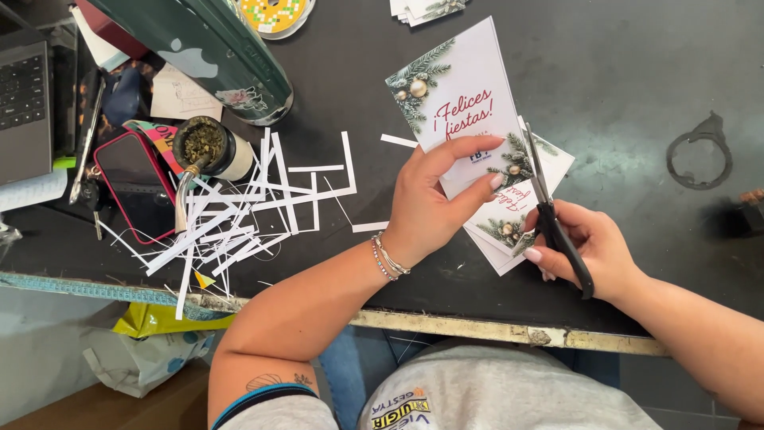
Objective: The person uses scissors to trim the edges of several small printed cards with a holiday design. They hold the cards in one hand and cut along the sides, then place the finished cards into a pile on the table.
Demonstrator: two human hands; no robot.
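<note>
Head view. The greeting card is a white upright rectangle with red script lettering, pine sprigs and gold baubles printed at its far-left and near-right corners. It stands tilted over the dark counter, centre of the scene, above further cards of the same print lying fanned beneath it.

The left hand has a closed grip on the card's near edge, thumb on its face, fingers behind. The right hand has its grip closed through the handles of the black scissors; the blades run up the card's right edge, nearly together.

The stack's count cannot be made out, since the left hand covers much of it. The scissor handles are mostly hidden in the right hand.

White paper strips lie scattered to the left.
</note>
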